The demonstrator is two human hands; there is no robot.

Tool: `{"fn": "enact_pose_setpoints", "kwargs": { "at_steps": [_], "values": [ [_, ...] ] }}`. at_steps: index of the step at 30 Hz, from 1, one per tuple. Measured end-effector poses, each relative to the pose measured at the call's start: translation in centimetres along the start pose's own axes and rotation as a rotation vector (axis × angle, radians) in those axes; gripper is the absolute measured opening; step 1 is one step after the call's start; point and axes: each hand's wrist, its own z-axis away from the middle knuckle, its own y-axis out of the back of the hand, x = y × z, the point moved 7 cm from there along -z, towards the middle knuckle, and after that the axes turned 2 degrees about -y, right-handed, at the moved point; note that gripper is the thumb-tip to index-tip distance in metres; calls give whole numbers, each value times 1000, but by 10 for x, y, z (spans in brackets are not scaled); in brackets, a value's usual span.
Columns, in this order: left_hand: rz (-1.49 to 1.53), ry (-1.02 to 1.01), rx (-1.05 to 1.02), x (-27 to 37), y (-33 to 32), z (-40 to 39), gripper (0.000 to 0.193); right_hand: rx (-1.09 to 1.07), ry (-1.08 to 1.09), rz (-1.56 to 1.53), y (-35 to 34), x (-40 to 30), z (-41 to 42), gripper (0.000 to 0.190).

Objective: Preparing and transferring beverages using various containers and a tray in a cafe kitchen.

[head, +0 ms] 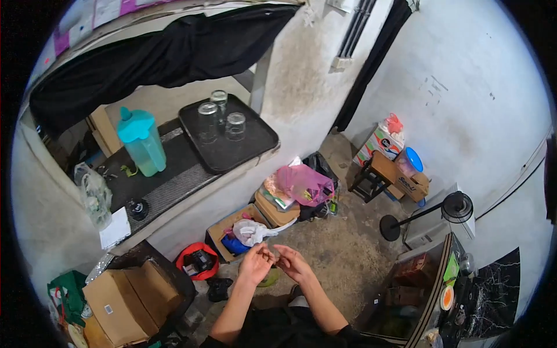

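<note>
My left hand (pixel 257 262) and my right hand (pixel 292 263) are raised close together in front of my body, palms partly up and fingers curled. Their fingertips nearly meet; whether something small lies between them I cannot tell. Beyond them a cardboard box (pixel 216 234) on the floor holds a white plastic bag (pixel 250 232) and a blue bundle (pixel 234 245). On the ledge above stand a turquoise lidded pitcher (pixel 143 143) and a black tray (pixel 256 143) bearing upturned glasses (pixel 235 126).
A red bag (pixel 185 256) and an open cardboard box (pixel 117 304) are at the left. A pink plastic bag (pixel 304 185) lies against the wall. A wooden stool (pixel 382 167) and a black standing fan (pixel 457 207) stand at the right, above a dark cabinet (pixel 439 278).
</note>
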Motion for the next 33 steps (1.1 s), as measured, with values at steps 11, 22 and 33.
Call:
{"fn": "enact_pose_setpoints", "kwargs": {
  "at_steps": [11,22,33],
  "values": [
    [-170,-45,-47,-131,-25,-100,24,340,245,-328,191,-108,35,27],
    [-326,106,-131,-329,-106,-263,25,298,546,-362,347,-287,72,13],
    [-120,147,-153,-405,-177,-474,31,181,534,-417,480,-427,5,6]
  ]
}}
